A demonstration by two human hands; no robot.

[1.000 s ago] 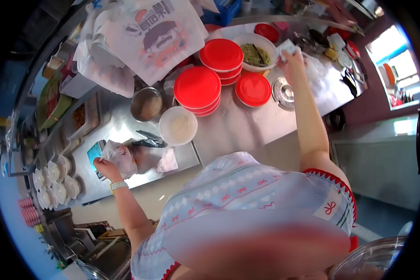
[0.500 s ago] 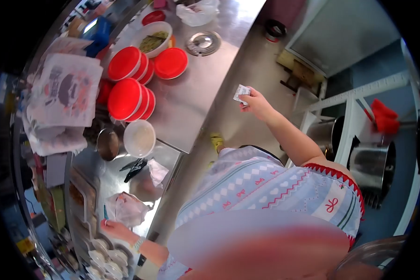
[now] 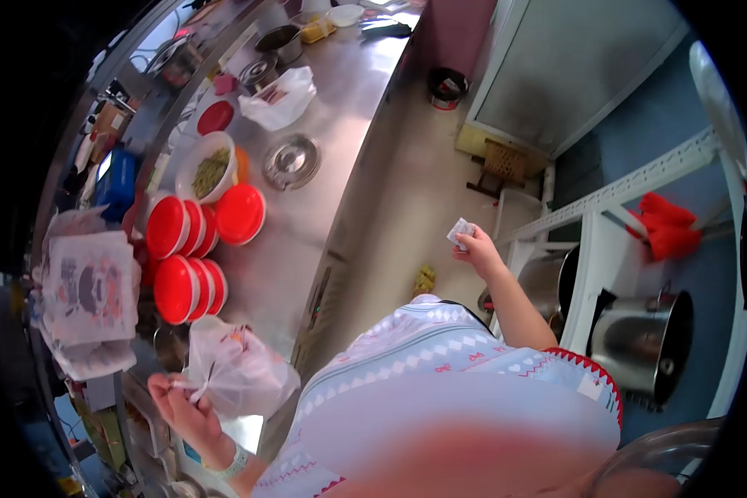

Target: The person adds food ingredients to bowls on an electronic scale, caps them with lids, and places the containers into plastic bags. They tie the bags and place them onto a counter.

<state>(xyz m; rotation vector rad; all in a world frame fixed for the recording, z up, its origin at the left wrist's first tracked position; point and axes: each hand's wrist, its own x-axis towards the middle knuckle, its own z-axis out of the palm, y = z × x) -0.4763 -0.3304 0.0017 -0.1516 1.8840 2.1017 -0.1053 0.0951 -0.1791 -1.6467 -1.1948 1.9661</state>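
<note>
At the lower left, my left hand (image 3: 189, 419) has its fingers closed at the knotted top of a translucent plastic bag (image 3: 245, 373). The bag hangs over the metal counter's edge zone, its contents blurred. Out to the right, over the floor, my right hand (image 3: 480, 251) pinches a small white printed slip (image 3: 461, 232) that looks like paper. Stacks of red-lidded tubs (image 3: 174, 286) stand just beyond the bag. A pile of printed plastic bags (image 3: 91, 286) lies left of them.
The steel counter (image 3: 324, 158) carries an open bowl of green food (image 3: 212, 170), a round metal lid (image 3: 292, 160) and another white bag (image 3: 278, 98). To the right stand a white shelf rack (image 3: 581, 290) and a large steel pot (image 3: 643, 344). A low stool (image 3: 504, 162) sits farther along the aisle.
My left hand has gone from beside the bag to gripping its top and lifting it. The view has shifted along the counter. My right hand still holds the slip.
</note>
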